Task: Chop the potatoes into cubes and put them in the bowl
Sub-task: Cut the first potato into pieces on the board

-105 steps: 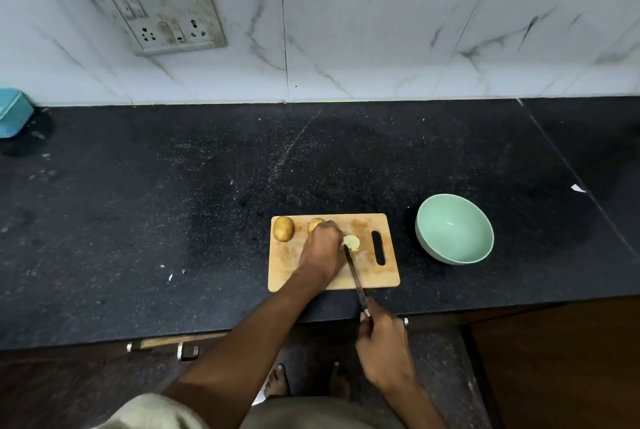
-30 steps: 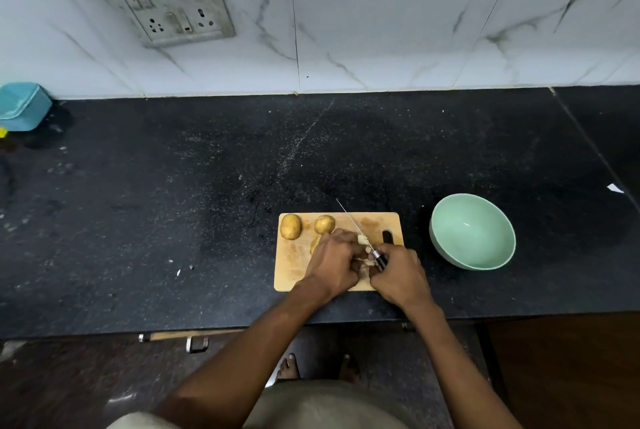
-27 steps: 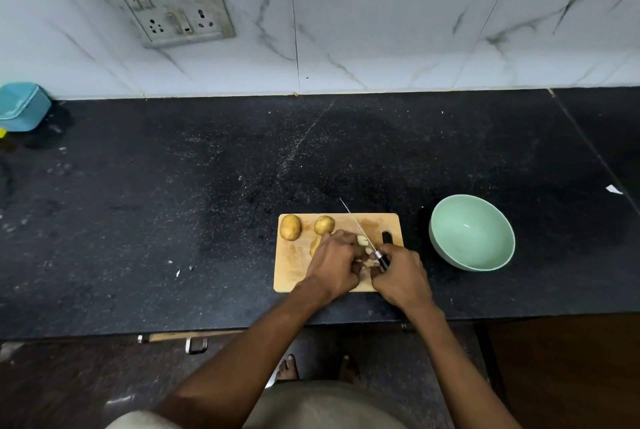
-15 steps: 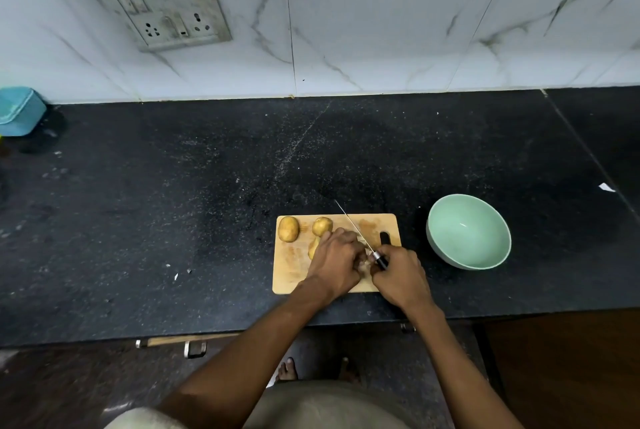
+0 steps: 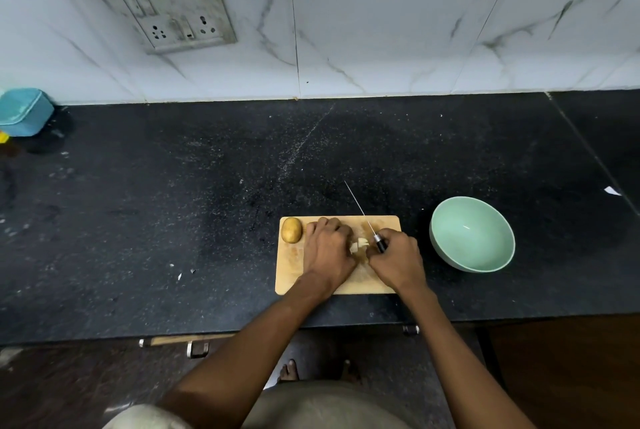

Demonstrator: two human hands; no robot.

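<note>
Board [image 5: 294, 273]: flat wood, light brown, round corners, lies on the counter near the front edge
Potato [image 5: 291, 229]: whole, smooth yellow-brown skin, egg shape, on the far left corner of the board
Cut bits [image 5: 358, 244]: pale, chunky pieces on the board, between the two hands
Left hand [image 5: 329, 250]: lies over the middle of the board, fingers bent down next to the cut bits; I cannot tell if they hold anything under them
Right hand [image 5: 396, 260]: fingers curled tight round the black handle of the knife
Knife [image 5: 360, 209]: thin shiny blade, long and pointy, slants up and away to the left past the far edge of the board
Bowl [image 5: 472, 234]: round, smooth, mint green, nothing in it, on the counter just right of the board
Counter [image 5: 173, 203]: black stone with tiny pale specks
Wall [image 5: 381, 41]: white shiny tiles with grey lines like marble
Socket plate [image 5: 166, 9]: grey, dirty, square, tilted on the wall
Tub [image 5: 24, 112]: blue, round corners, far left by the wall
</note>
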